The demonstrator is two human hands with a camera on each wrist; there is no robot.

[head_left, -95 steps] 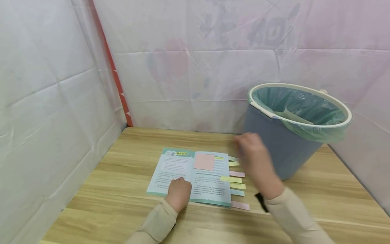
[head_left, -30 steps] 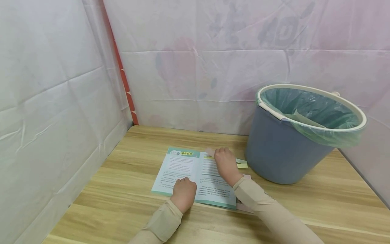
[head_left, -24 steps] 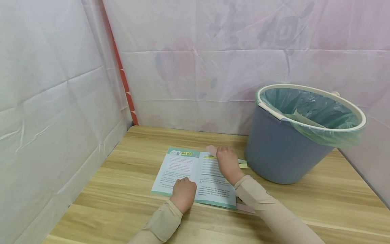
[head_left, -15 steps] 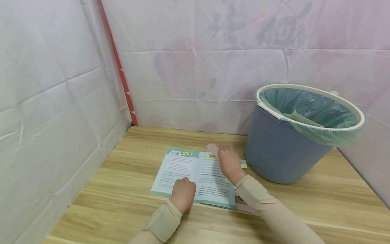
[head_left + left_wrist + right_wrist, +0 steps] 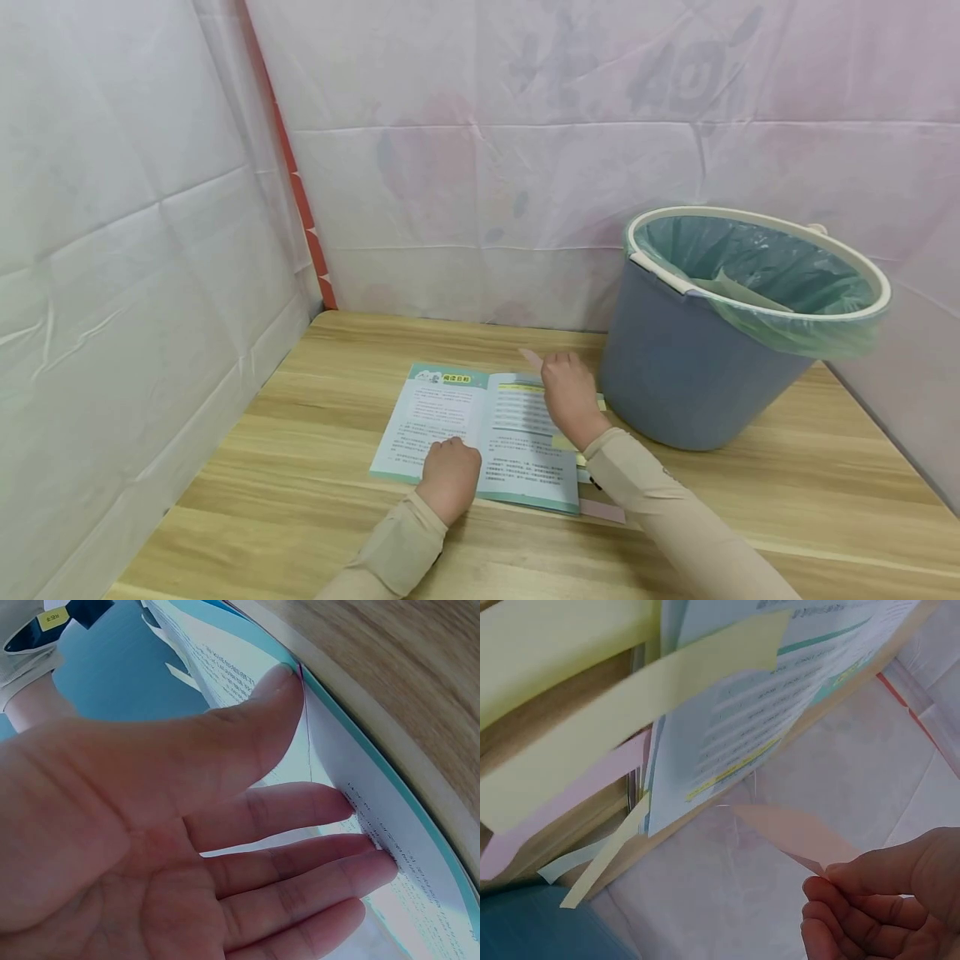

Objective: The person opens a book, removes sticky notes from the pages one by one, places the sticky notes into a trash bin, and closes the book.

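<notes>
An open booklet (image 5: 442, 408) with a green border lies on the wooden table. My left hand (image 5: 452, 477) rests on its lower part near the middle fold. In the left wrist view the fingers are extended and the fingertips (image 5: 375, 862) touch the printed page. Between thumb and index finger, my right hand (image 5: 570, 396) pinches a pink sticky note (image 5: 791, 829), held away from the page in the right wrist view. A yellow sticky strip (image 5: 682, 682) lies across the right page's edge. More coloured strips stick out along that side, including a pink strip (image 5: 602, 511) at the bottom corner.
Behind and to the right stands a blue-grey bin (image 5: 675, 367) with a green plastic liner (image 5: 780, 258) and a pale sheet (image 5: 738, 292) inside. White cloth walls (image 5: 450, 208) enclose the wooden table (image 5: 247, 517) at the left and back.
The pink note, flat on the right page at first, is now lifted off it in my right hand, which has drifted slightly right. My left hand stays on the booklet.
</notes>
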